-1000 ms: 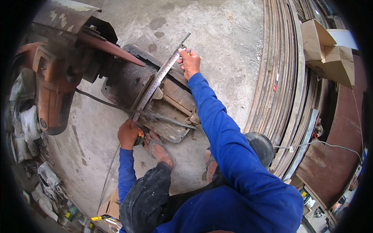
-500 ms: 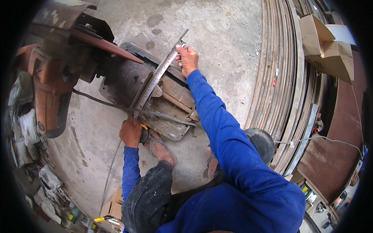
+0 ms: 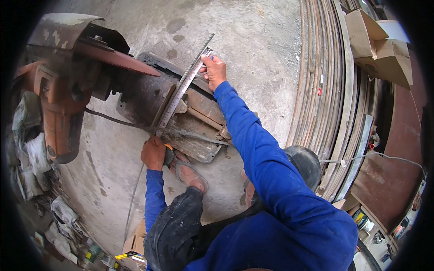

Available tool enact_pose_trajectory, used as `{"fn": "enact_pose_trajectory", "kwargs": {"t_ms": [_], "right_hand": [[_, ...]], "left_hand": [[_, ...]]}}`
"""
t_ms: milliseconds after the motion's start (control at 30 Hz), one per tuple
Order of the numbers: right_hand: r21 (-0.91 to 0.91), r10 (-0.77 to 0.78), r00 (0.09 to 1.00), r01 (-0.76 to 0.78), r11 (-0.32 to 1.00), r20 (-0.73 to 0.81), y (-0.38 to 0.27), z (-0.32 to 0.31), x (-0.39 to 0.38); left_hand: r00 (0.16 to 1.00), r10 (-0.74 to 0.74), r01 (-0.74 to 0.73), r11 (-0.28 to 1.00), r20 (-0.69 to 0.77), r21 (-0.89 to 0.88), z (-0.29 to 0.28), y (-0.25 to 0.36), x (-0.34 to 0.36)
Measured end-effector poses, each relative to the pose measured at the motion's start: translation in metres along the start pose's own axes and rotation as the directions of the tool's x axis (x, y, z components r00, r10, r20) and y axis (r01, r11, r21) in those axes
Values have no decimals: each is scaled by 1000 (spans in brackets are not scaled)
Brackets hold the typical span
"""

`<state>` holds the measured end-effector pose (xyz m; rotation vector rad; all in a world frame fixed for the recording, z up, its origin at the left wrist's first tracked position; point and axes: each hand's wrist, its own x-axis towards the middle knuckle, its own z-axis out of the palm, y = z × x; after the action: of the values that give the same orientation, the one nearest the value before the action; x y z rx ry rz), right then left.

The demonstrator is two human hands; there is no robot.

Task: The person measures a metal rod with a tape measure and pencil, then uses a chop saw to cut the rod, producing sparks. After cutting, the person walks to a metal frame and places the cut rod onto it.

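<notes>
A ribbed steel bar (image 3: 195, 62) slants across the chop saw's base (image 3: 194, 142). Along it runs the pulled-out blade of a tape measure (image 3: 177, 100). At the lower end my left hand (image 3: 153, 153) is closed around the tape's yellow-and-black case, largely hidden by the hand. My right hand (image 3: 215, 72) pinches the blade's far end close to the bar's tip. A small blue thing shows at its fingers, too small to name. To the left stands the raised saw head with its orange motor housing (image 3: 63, 110) and reddish-brown cutting disc (image 3: 120, 58).
A dark cord (image 3: 110, 117) hangs from the saw. Long metal lengths (image 3: 316, 90) lie at the right, with an open cardboard box (image 3: 379, 49) by them. Crumpled sacks (image 3: 38, 153) line the left side. My sandalled foot (image 3: 190, 174) is close to the saw base.
The view has shifted slightly. Both hands keep their holds, and the tape stays stretched along the steel bar.
</notes>
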<state>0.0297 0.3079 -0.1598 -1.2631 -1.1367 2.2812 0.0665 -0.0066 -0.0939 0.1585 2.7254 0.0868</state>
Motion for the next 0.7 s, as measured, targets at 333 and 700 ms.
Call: {"fn": "enact_pose_trajectory", "kwargs": {"t_ms": [333,700], "right_hand": [[-6,-102,995,102,995,-23,-2,6,0],[-31,-92,996,92,995,-16,-2,7,2]], "left_hand": [[1000,10,-10,1000,14,-12,-3,1,0],[999,31,-32,998,-22,-54,-1,-1,-1]]}}
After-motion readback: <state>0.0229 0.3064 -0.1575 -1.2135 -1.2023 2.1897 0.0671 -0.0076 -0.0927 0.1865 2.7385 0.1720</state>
